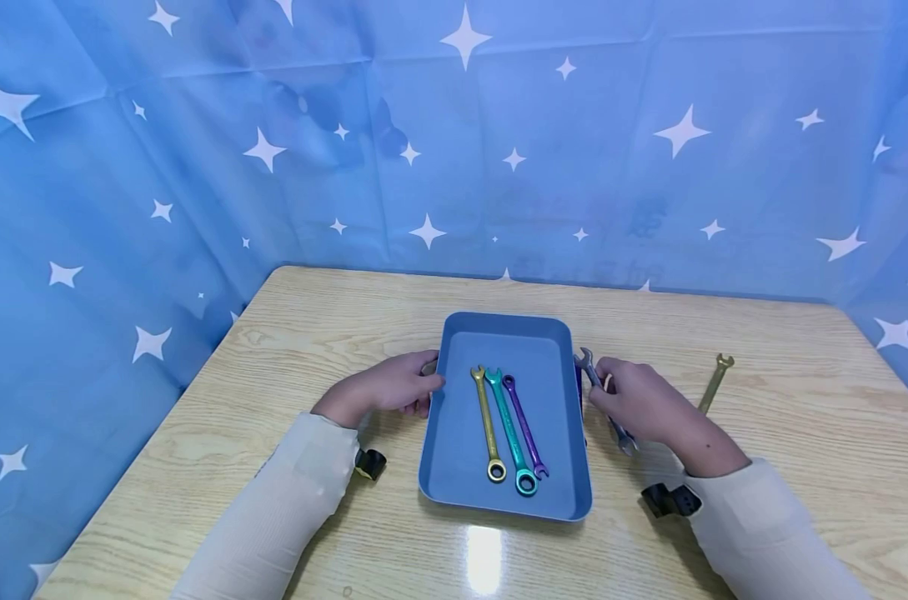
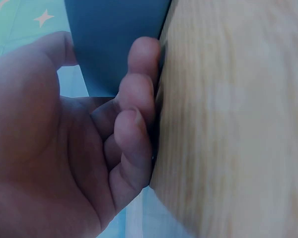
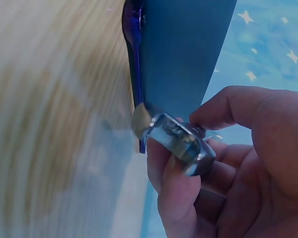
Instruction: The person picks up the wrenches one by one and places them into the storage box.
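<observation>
A blue-grey rectangular tray point(image 1: 461, 492) lies on the table. Inside it are a yellow combination wrench point(image 1: 487, 421), a green wrench point(image 1: 509, 429) and a purple wrench point(image 1: 524, 425), side by side. My left hand point(image 1: 393, 383) holds the tray's left side, thumb at the rim; in the left wrist view its curled fingers point(image 2: 136, 94) lie low against the wall. Right of the tray, my right hand point(image 1: 641, 400) grips a silver wrench point(image 1: 589, 369) between thumb and fingers, above the table. Against the tray's right outer wall stands a dark purple-blue wrench point(image 3: 134, 39), partly hidden.
A dull yellow wrench point(image 1: 714, 383) lies on the wooden table point(image 1: 333, 533) beyond my right wrist, its lower part hidden by the arm. Blue star-patterned cloth point(image 1: 559, 192) hangs behind the table and along its sides.
</observation>
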Available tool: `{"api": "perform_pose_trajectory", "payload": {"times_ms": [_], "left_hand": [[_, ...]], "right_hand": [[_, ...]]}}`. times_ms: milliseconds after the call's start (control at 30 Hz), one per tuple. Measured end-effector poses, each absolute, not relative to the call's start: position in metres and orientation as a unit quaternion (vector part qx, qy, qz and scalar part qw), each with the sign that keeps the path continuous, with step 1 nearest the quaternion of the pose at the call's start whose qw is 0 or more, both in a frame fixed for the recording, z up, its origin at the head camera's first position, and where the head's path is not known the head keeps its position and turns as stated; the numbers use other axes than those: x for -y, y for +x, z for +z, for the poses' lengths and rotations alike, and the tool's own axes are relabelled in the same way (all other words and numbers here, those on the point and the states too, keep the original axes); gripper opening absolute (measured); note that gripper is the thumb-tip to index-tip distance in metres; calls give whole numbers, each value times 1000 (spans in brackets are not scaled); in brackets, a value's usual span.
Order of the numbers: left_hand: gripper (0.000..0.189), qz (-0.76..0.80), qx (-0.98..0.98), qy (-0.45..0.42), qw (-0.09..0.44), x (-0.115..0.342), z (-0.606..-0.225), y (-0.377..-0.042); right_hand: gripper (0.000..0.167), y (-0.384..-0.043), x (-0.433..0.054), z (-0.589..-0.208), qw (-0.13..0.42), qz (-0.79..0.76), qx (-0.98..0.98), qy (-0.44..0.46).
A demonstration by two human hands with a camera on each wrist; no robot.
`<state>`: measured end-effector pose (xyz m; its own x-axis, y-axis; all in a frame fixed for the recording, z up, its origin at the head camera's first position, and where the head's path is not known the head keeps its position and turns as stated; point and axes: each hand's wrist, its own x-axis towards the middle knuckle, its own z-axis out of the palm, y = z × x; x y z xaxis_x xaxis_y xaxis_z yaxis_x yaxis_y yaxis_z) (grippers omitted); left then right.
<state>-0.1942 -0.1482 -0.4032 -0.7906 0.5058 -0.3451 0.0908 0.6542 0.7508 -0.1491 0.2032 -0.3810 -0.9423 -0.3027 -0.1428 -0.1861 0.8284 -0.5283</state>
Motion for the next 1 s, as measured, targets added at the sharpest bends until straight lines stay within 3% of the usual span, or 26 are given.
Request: {"api": "perform_pose_trajectory", "payload": {"times_ms": [1000], "left_hand": [[56, 379, -867, 169, 275, 149, -406, -195]], "right_hand": [[12, -143, -195, -369, 103, -320, -935, -113]]}}
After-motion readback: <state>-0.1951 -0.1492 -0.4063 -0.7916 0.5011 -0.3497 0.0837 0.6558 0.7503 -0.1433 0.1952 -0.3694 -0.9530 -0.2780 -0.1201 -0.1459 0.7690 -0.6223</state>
